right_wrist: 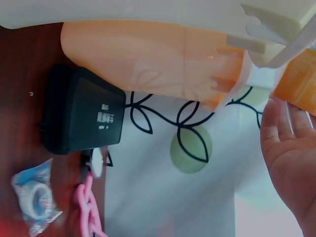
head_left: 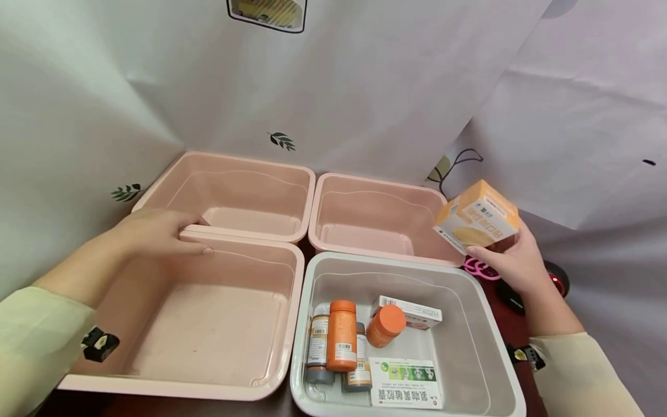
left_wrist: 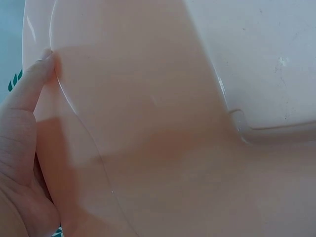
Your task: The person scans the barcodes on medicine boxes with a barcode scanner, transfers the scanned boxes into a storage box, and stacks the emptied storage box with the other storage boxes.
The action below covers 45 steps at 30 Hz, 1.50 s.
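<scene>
My right hand [head_left: 521, 260] holds an orange and white cardboard box [head_left: 476, 217] up over the back right pink bin's outer corner. In the right wrist view, the box [right_wrist: 300, 81] shows only partly beside the fingers. My left hand [head_left: 156, 234] grips the rim of the front left pink bin [head_left: 219, 324], thumb inside, the other fingers partly hidden behind the rim. A grey-white bin [head_left: 469, 324] at front right contains an orange bottle [head_left: 342, 336], an orange-capped jar [head_left: 386, 326], brown bottles [head_left: 318, 347], a white box [head_left: 414, 314] and a flat white-green box [head_left: 406, 385].
Behind stand a back left pink bin [head_left: 245, 219] and a back right pink bin [head_left: 365, 237], against a pale patterned cloth [head_left: 354, 87]. To the right are a black case [right_wrist: 84, 108], a pink chain [right_wrist: 88, 207] and a wrapped white roll [right_wrist: 34, 197].
</scene>
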Available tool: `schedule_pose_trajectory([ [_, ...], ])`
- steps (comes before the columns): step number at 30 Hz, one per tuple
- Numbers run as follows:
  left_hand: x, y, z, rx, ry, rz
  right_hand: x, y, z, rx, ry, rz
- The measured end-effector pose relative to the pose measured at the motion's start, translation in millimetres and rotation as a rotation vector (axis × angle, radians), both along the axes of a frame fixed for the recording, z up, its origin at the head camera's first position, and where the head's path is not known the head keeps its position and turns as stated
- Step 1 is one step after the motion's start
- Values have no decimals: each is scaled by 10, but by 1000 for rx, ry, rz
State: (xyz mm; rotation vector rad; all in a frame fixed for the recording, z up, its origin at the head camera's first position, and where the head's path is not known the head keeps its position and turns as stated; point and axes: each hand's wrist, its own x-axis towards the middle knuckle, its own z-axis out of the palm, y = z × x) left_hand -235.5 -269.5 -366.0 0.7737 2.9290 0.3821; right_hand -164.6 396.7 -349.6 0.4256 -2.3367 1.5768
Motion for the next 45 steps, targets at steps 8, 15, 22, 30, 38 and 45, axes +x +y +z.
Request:
schedule_pose_trajectory([
  [8,2,-8,-10,-6,1,4,-169,-154,57,160,-19,33],
  [15,0,2,-8,3,1,1,-193,-187,-7,183,-42,30],
  [22,-13,15,2,-1,-1,5,-145,-173,-49,195,-85,32],
  [30,-1,-3,11,-5,-9,-8,-122,-199,-37,252,-71,39],
  [38,-12,-19,16,5,-21,-2,-21,-300,-25,230,-82,84],
  [45,-24,-15,27,-1,-33,10,124,-423,2,237,14,87],
])
